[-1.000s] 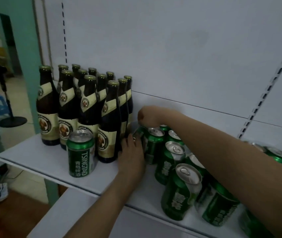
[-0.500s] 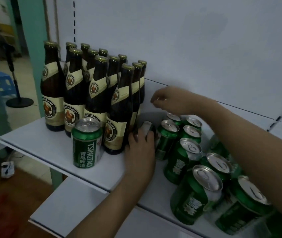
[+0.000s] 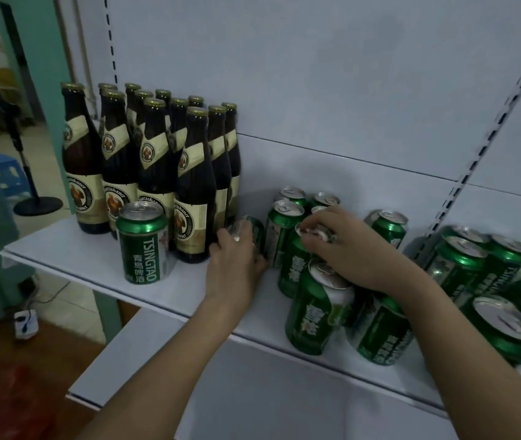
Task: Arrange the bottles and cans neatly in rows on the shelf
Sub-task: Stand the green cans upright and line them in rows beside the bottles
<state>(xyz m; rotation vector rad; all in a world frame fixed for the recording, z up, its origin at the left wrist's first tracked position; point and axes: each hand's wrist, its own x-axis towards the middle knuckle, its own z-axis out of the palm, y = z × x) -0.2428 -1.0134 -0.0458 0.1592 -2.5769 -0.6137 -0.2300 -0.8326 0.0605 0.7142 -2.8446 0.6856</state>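
Left hand point(image 3: 237, 265) curled round a blurred green can point(image 3: 249, 228) just right of the brown bottles point(image 3: 154, 160), fingers wrapped on its side; right hand point(image 3: 352, 249) over the can cluster, fingertips point(image 3: 308, 231) pinching the rim of a green can point(image 3: 297, 265), fingers bent, not spread; both cans stand on the white shelf point(image 3: 62, 249); lone Tsingtao can point(image 3: 143, 242) upright in front of the bottles; more green cans point(image 3: 475, 265) loose at right, some tilted.
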